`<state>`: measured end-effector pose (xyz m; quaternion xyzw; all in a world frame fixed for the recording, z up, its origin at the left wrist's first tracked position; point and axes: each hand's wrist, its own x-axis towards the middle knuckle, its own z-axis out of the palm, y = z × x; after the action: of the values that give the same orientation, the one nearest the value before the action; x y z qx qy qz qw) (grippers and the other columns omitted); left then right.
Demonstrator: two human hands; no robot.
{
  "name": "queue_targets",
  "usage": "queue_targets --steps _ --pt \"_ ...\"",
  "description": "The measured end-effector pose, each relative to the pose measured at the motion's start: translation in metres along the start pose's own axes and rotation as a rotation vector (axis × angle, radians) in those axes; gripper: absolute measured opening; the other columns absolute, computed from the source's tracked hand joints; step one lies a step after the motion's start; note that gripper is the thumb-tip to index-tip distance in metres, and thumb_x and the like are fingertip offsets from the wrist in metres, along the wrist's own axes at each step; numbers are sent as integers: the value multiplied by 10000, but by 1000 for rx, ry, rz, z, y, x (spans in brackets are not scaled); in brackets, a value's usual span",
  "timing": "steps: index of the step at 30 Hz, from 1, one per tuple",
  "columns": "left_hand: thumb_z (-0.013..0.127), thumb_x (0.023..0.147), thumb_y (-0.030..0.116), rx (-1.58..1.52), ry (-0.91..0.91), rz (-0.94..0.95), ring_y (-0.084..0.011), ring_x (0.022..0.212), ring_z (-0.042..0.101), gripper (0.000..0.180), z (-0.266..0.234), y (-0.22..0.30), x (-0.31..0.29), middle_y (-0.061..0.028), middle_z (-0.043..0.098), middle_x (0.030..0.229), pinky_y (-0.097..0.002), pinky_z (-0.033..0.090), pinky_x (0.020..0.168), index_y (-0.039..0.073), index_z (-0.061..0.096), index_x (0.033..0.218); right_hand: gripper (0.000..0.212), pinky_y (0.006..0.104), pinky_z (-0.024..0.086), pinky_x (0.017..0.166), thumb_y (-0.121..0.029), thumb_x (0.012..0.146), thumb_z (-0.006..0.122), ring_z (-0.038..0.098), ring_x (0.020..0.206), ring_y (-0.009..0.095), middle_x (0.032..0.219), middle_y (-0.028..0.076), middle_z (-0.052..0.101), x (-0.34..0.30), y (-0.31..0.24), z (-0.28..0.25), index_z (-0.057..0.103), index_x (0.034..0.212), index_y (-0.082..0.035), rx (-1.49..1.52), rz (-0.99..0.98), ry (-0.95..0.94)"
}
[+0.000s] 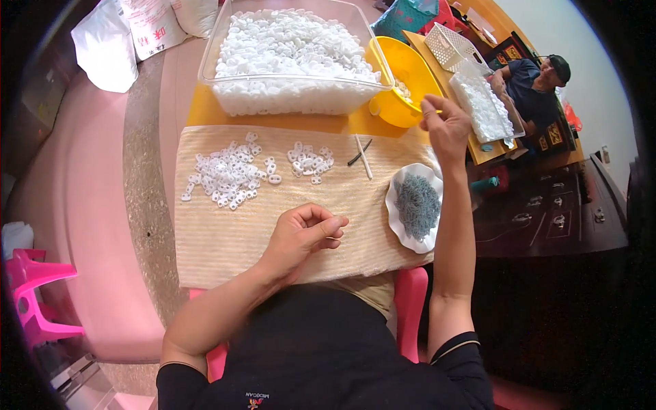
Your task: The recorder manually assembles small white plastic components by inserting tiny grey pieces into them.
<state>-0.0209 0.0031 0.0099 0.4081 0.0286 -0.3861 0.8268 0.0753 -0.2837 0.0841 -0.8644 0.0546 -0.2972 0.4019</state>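
Note:
My left hand (307,236) is held over the striped cloth (273,263) with the fingers curled and thumb against forefinger; whatever may be inside is hidden. My right hand (445,126) is raised at the right rim of the yellow basin (403,58), its thumb and fingertips drawn together; I cannot make out anything in them. Small white plastic pieces with holes lie in a large pile (229,171) and a smaller pile (311,162). By my right forearm sits a white scalloped dish (396,225) of small grey-blue parts (418,206). Some pale pieces (403,90) lie in the basin.
A clear tub (225,80) heaped with white pieces stands at the back. A white stick (363,157) crosses a dark one (355,160) on the cloth. At far right, a person (536,89) sits beside another tub (482,109). White sacks (106,48) and a pink stool (41,294) are left.

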Motion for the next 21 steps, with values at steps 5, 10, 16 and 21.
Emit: queue_targets --steps 5,10,16,21 --pt "644 893 137 36 1 -1 -97 823 623 98 1 -2 2 -92 667 1014 -266 548 748 54 598 921 121 191 431 553 -56 867 652 548 622 57 755 13 631 -51 6 37 668 958 23 172 -41 -353" --pt "639 896 129 15 -15 17 -96 822 622 90 -3 -6 3 -78 670 994 -264 547 747 53 597 919 134 277 456 585 -19 786 673 577 646 152 776 97 624 -81 -4 64 652 915 10 -19 -213 -590" --pt "642 895 130 10 -19 37 -91 811 618 90 -4 -6 2 -65 671 966 -266 545 742 55 597 913 198 360 507 693 -140 782 684 637 813 292 925 132 647 -96 -19 79 681 962 -57 -278 -308 -646" --pt "645 894 133 14 -16 33 -91 806 615 93 -1 -2 1 -58 670 955 -266 543 737 53 601 912 182 420 512 754 -211 822 648 627 888 318 1000 125 620 -100 -18 83 672 974 -114 -345 -369 -635"
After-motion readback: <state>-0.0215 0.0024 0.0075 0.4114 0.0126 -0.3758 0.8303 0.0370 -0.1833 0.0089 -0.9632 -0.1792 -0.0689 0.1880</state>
